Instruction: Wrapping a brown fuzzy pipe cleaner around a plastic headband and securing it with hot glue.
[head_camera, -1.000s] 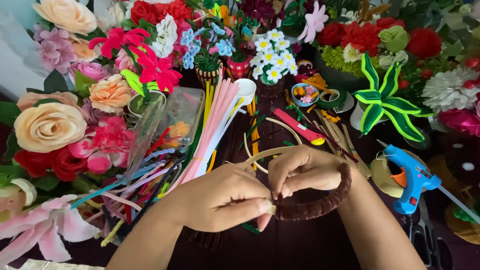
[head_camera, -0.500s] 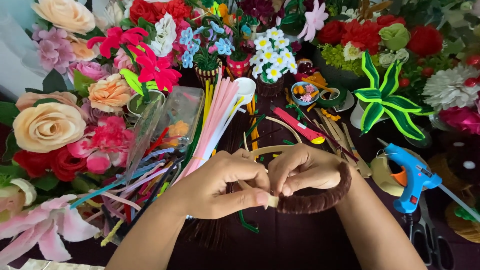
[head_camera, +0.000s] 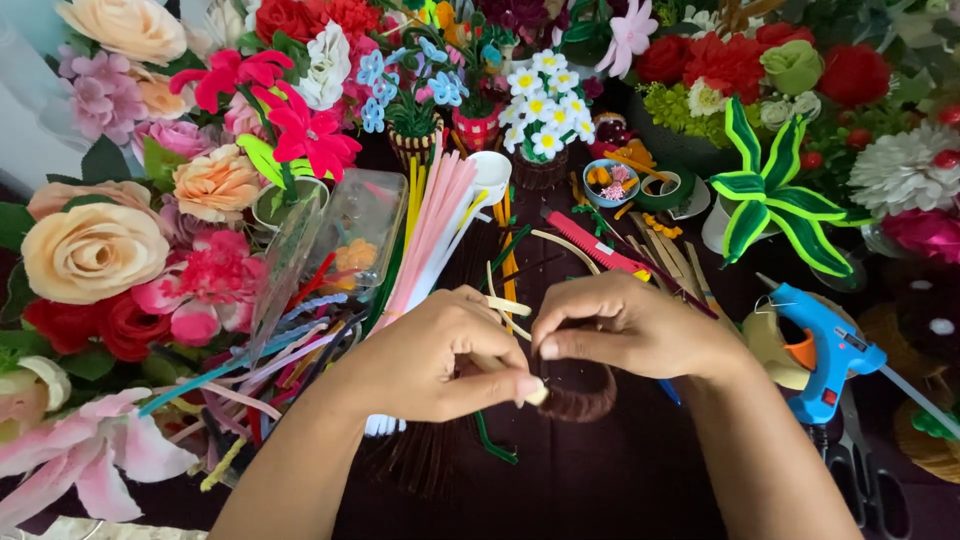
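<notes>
Both your forearms come up from the bottom edge and angle toward each other. Your left hand (head_camera: 440, 355) is curled, thumb and forefinger pinched shut, knuckles up. Your right hand (head_camera: 635, 325) sits just beside that grip, palm down, fingers bent inward, thumb tip pressed close against the left fingertips.

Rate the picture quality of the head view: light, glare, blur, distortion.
Head view: soft, even light with no hard shadows; mild glare on the clear plastic box; both hands, left and right, and the brown pipe cleaner are sharp with little motion blur; the dark table swallows detail; the flowers at the edges look stretched by the wide lens.
</notes>
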